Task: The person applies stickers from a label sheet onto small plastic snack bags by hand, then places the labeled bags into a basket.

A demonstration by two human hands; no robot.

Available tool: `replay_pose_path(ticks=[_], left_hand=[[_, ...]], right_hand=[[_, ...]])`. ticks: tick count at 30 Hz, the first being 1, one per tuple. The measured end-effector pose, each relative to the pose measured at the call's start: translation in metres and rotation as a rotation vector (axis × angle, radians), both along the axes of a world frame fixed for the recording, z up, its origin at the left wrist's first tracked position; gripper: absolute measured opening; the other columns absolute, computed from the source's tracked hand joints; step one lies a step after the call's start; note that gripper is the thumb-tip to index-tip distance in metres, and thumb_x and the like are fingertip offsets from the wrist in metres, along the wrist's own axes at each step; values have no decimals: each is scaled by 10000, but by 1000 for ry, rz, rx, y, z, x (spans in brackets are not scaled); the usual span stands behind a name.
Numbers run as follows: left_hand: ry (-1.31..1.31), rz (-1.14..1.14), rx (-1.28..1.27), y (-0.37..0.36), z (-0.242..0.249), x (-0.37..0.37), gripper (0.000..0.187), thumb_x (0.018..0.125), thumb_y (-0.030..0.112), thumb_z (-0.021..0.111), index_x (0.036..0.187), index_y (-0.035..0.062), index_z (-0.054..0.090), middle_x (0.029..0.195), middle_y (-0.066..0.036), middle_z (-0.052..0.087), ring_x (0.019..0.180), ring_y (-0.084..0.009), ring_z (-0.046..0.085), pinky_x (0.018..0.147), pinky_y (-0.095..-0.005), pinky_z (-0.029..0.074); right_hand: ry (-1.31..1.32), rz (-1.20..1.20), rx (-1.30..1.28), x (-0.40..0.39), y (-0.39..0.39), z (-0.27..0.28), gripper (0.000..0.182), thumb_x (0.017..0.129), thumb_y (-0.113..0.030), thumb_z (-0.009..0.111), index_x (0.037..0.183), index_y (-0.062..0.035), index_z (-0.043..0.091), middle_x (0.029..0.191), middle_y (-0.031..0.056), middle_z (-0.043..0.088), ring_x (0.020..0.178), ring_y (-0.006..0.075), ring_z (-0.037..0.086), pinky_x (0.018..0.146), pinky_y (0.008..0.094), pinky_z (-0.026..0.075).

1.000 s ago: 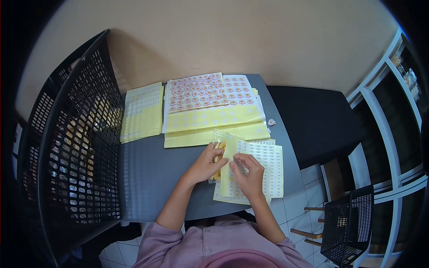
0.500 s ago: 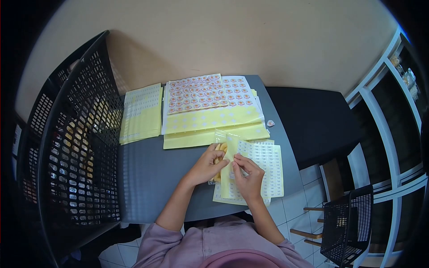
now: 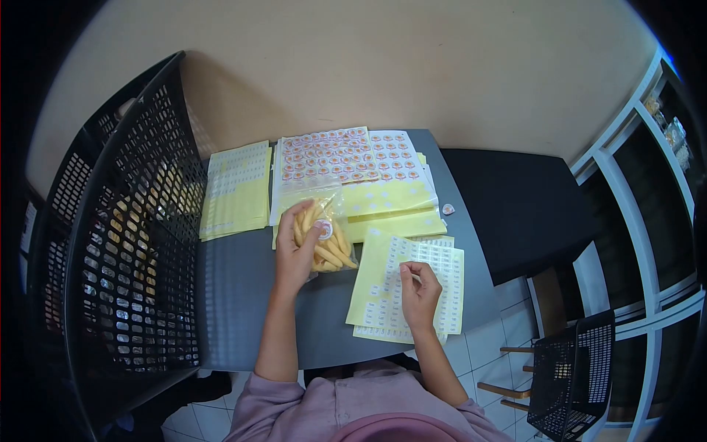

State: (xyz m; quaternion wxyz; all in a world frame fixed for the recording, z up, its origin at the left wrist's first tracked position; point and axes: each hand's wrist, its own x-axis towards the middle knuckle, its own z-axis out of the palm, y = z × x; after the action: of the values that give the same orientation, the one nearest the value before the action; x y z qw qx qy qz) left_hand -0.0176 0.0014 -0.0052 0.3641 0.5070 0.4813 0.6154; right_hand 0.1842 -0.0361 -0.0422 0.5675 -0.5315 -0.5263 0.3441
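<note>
A clear plastic bag of yellow stick-shaped snacks [image 3: 335, 254] with a round sticker on its front is held by my left hand [image 3: 296, 247], fingers over its left side. My right hand [image 3: 421, 295] is above the small-label sheets [image 3: 383, 313], thumb and index finger pinched together; whatever is between the fingertips is too small to make out. Behind the bag lie sheets of round red-and-white stickers [image 3: 324, 151] with partly bare yellow backing.
A tall black perforated crate [image 3: 132, 243] stands on the left, packed bags inside. Beside it lies a stack of yellow label sheets [image 3: 236, 195]. One loose sticker [image 3: 448, 209] is near the grey table's right edge. Another black crate [image 3: 571, 376] is at the lower right.
My left hand has moved left and up with the bag, whose front now shows. My right hand has moved slightly right and down, away from the lifted label sheet, which now lies flatter.
</note>
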Motion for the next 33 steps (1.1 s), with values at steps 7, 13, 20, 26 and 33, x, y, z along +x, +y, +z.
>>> replay_pose_path(ticks=[7, 13, 20, 26, 33], left_hand=[[-184, -144, 25, -18, 20, 42, 854, 734, -25, 592, 1355, 111, 22, 1038, -154, 515, 947, -180, 520, 799, -278, 439], [131, -252, 80, -22, 10, 56, 584, 755, 58, 599, 1262, 23, 309, 1111, -158, 515, 1003, -200, 515, 848, -296, 403], [309, -217, 241, -23, 9, 55, 553, 753, 15, 541, 1249, 3, 297, 1127, -202, 490, 1023, -274, 513, 838, -313, 409], [282, -236, 221, -23, 4, 57, 540, 750, 4, 521, 1239, -8, 293, 1122, -205, 483, 1019, -298, 510, 825, -326, 419], [303, -240, 275, -24, 2, 60, 568, 738, -23, 516, 1248, -6, 266, 1126, -214, 469, 1028, -320, 499, 833, -339, 422]], right_hand=[[-153, -124, 334, -7, 5, 37, 46, 733, -36, 609, 756, -8, 581, 679, 62, 538, 575, 114, 463, 524, 221, 371], [-287, -191, 659, -24, 21, 63, 127, 649, -14, 678, 745, -35, 597, 674, 55, 527, 600, 177, 504, 537, 262, 404], [-508, -221, 954, -40, 35, 73, 189, 607, -37, 703, 774, -81, 625, 670, 13, 524, 617, 161, 506, 562, 273, 394], [-556, -191, 957, -44, 37, 71, 192, 593, 6, 694, 753, -67, 619, 666, 24, 519, 618, 176, 498, 564, 271, 404], [-558, -234, 961, -44, 39, 68, 193, 582, 10, 688, 739, -70, 610, 670, 28, 525, 633, 182, 509, 579, 276, 401]])
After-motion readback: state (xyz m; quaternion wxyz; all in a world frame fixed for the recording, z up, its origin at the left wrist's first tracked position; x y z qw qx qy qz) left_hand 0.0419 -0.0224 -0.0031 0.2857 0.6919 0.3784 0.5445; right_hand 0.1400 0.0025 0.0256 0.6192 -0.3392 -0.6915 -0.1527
